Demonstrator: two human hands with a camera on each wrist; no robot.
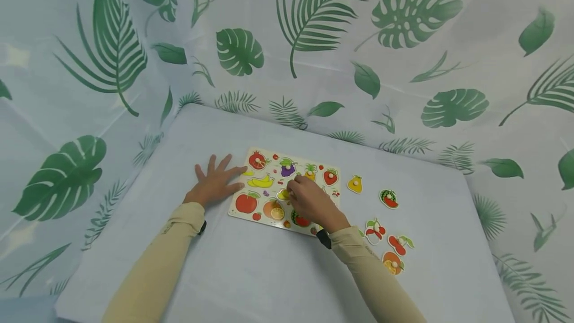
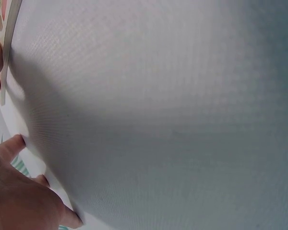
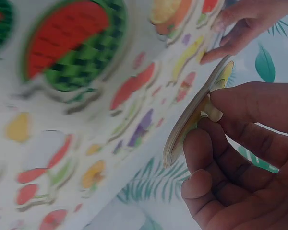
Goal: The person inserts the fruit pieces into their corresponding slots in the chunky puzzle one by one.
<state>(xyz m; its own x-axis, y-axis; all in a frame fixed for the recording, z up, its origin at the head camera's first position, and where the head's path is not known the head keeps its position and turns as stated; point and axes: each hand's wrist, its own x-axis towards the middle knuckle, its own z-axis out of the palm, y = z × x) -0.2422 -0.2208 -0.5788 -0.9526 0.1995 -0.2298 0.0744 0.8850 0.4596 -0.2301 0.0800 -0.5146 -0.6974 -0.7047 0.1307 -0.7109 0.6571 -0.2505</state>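
A wooden fruit puzzle board [image 1: 237, 209] lies on the white table. My right hand [image 1: 311, 203] is over its middle, pinching a small knob on a yellow fruit piece [image 1: 283, 194]. The right wrist view shows this piece [image 3: 189, 120] nearly edge-on and tilted, with thumb and finger on the knob [image 3: 213, 109]; which fruit it is I cannot tell. Fingers spread, my left hand [image 1: 215, 183] rests at the board's left edge, with thumb and index finger touching it. In the left wrist view that hand [image 2: 19, 201] presses its fingertips on the cloth.
Right of the board lie loose knobbed pieces: a pear [image 1: 355, 184], a watermelon [image 1: 388, 199], a red fruit piece with leaves [image 1: 374, 231], another red one [image 1: 398, 244] and an orange [image 1: 392, 262]. Leaf-patterned cloth [image 1: 323, 74] rises behind the table.
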